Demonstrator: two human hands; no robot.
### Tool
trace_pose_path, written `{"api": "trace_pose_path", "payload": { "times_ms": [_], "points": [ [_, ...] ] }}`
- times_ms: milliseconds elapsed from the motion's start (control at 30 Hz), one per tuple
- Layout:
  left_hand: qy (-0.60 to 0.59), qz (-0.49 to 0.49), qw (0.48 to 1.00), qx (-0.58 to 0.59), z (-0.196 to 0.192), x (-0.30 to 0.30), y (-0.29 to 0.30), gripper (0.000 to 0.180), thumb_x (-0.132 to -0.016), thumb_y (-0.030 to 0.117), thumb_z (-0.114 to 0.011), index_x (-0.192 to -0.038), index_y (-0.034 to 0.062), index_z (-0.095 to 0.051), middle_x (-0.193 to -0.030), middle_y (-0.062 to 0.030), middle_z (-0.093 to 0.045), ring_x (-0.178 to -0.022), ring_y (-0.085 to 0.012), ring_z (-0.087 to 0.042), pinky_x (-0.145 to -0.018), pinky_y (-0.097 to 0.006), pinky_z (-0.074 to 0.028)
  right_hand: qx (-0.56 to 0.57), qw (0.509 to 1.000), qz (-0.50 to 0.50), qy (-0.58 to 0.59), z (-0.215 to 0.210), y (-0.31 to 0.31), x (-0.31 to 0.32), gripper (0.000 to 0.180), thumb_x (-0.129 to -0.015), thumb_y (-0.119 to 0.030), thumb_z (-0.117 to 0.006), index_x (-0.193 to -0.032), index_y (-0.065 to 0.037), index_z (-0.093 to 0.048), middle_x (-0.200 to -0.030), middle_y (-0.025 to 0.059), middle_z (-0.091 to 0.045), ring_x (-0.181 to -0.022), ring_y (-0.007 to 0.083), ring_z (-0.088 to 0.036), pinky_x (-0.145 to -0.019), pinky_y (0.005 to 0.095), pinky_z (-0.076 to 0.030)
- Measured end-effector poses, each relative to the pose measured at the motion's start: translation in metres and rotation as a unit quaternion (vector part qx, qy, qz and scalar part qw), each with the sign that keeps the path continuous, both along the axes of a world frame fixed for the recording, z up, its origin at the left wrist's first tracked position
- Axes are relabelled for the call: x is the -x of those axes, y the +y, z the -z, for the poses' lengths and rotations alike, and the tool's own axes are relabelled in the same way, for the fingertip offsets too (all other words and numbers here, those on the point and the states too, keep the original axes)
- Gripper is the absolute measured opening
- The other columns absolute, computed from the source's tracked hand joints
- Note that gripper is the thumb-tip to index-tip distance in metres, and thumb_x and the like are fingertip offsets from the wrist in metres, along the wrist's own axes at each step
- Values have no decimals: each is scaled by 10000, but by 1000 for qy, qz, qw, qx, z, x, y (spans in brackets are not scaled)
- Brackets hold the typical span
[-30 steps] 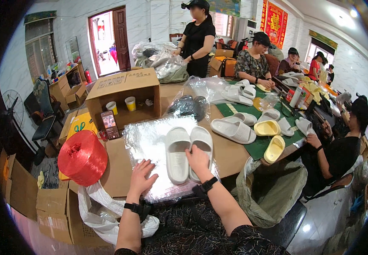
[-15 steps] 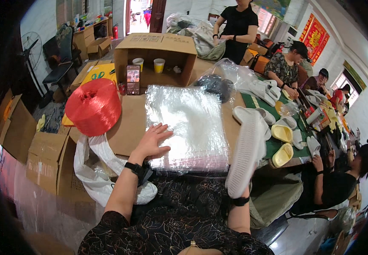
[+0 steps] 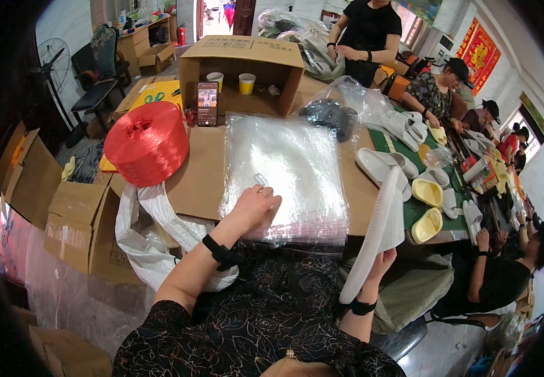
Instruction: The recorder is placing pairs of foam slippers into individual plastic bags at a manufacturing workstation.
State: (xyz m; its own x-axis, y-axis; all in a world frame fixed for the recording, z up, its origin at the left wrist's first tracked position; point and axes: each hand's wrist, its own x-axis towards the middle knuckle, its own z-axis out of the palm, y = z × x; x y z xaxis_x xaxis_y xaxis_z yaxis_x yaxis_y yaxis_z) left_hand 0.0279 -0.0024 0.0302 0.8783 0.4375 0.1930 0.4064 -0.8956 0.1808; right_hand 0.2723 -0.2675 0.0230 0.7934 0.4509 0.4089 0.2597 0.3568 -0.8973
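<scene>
A stack of clear plastic bags (image 3: 287, 160) lies on the cardboard-covered table in front of me. My left hand (image 3: 257, 206) rests on its near left part, fingers curled and drawn together on the top plastic bag; a small bright crease rises by the fingertips. To the right of the stack, my right hand (image 3: 380, 269) grips a pale grey slipper (image 3: 377, 229) held on edge, sole towards the bags. The slipper covers part of that hand's fingers.
A red roll of plastic twine (image 3: 146, 144) stands left of the bags. Behind are a phone (image 3: 208, 103) and an open carton (image 3: 241, 53) with paper cups. Grey and yellow slippers (image 3: 427, 226) lie on the green mat at right. Other people work along the right side.
My left hand has slid slightly right and its spread fingers have curled in on the bags. The slipper in my right hand has turned from sole-showing to nearly edge-on.
</scene>
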Motion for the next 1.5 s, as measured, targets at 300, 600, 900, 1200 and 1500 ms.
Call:
{"api": "trace_pose_path", "payload": {
  "times_ms": [300, 600, 900, 1200, 1500],
  "points": [
    [-70, 13, 997, 9, -1, 13, -8, 597, -826, 512, -674, -1327, 200, -579, -1375, -165, -531, -1274, -354, -479, -1046, -452, -401, 84, 978, -57, -181, -21, -2, 22, 377, -909, -104, -609, -1241, 66, -556, -1194, 143, -626, -1048, 194, -621, -903, 335, -500],
    [-201, -57, 947, 242, -28, 4, 0, 335, -994, 271, -471, -1205, 85, -653, -1209, -162, -648, -1168, -345, -571, -998, -392, -443, 110, 969, -195, 109, -39, -1, 42, 353, -855, -149, -689, -1110, 88, -627, -1010, 112, -700, -917, 151, -635, -811, 306, -502],
    [-201, -155, 881, 398, -30, -16, 21, 429, -1012, 342, -466, -1234, 19, -640, -1213, -165, -663, -1130, -244, -616, -976, -315, -449, 216, 916, -339, -2, -75, -5, 56, 340, -822, -98, -704, -1097, 87, -630, -1002, 97, -703, -901, 103, -600, -811, 291, -501],
    [-275, -114, 856, 423, -24, -23, 22, 401, -998, 327, -501, -1226, 36, -657, -1174, -124, -688, -1077, -190, -619, -946, -315, -469, 232, 895, -337, -179, -83, 5, 60, 287, -851, -138, -663, -1089, 21, -640, -904, 138, -711, -811, 163, -666, -740, 325, -520],
    [-177, 47, 944, 275, -73, -12, -14, 390, -1008, 278, -420, -1304, 106, -607, -1457, -206, -453, -1268, -348, -509, -1072, -399, -380, 404, 806, -89, -423, -72, 25, 67, 241, -868, -257, -618, -848, -26, -552, -717, 184, -623, -676, 389, -620, -596, 478, -473]
  ]
}}
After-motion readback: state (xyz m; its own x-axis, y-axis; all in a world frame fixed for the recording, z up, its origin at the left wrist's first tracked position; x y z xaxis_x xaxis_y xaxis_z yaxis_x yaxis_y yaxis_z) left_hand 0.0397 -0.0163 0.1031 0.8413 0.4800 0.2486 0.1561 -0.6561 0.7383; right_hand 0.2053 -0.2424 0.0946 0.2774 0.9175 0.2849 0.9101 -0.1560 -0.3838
